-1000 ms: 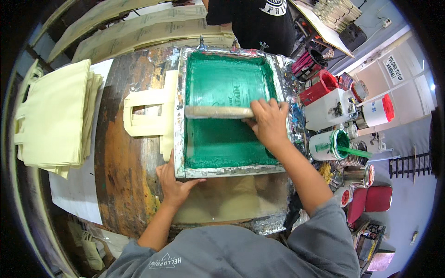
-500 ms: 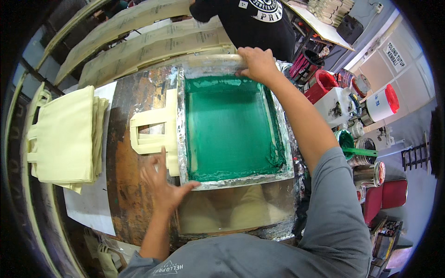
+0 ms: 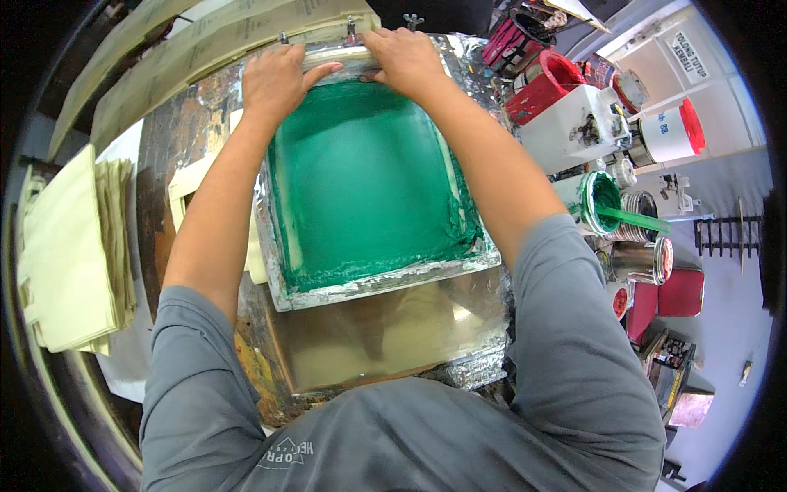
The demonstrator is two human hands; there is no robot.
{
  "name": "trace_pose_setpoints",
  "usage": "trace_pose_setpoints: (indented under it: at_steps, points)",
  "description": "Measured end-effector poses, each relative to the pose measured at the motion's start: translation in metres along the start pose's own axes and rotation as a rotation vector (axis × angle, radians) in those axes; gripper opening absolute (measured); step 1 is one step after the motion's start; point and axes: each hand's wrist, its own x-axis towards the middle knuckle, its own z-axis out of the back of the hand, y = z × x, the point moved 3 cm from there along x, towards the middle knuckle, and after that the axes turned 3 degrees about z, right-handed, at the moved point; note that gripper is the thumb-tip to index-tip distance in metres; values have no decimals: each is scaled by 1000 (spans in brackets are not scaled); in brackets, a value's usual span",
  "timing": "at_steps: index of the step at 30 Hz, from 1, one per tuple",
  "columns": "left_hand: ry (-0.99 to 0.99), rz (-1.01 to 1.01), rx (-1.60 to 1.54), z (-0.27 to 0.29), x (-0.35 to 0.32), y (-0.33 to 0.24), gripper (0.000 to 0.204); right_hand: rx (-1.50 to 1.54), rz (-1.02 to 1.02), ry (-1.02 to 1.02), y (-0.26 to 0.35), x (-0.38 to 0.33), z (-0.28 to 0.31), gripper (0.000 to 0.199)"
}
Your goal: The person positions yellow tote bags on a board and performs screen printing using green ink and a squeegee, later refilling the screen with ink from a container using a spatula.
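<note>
A framed printing screen (image 3: 385, 280) coated with green ink (image 3: 369, 189) lies on the worktable, turned slightly. Across its far end runs a squeegee (image 3: 343, 57) with a pale handle, its blade mostly hidden. My left hand (image 3: 275, 80) is closed over the squeegee's left part, its thumb pointing inward. My right hand (image 3: 406, 61) grips the right part, fingers over the far side. From under the screen's left side sticks out a pale yellow cloth bag (image 3: 190, 182), partly covered by my left forearm.
Folded pale yellow bags (image 3: 65, 254) are stacked at the left. To the right stand a red pail (image 3: 545, 88), a white jerrycan (image 3: 566, 127) and a tub of green ink (image 3: 597, 201) with a green stick. A wing-nut clamp (image 3: 413, 20) sits beyond the screen. Racks (image 3: 188, 53) with pale bags stand at the far left.
My left hand has moved from beside the screen's near-left corner up to the squeegee, joining my right hand. The view has shifted, and the co-worker in black has mostly left it.
</note>
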Motion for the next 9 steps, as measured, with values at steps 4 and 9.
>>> trace_pose_setpoints:
  at_steps: [4,9]
  points:
    - [5,-3,-2,16,-21,-8,73,35,28,-48,15,-22,16,55]
    - [154,47,29,43,-44,-23,76,39,-4,77,32,-47,32,54]
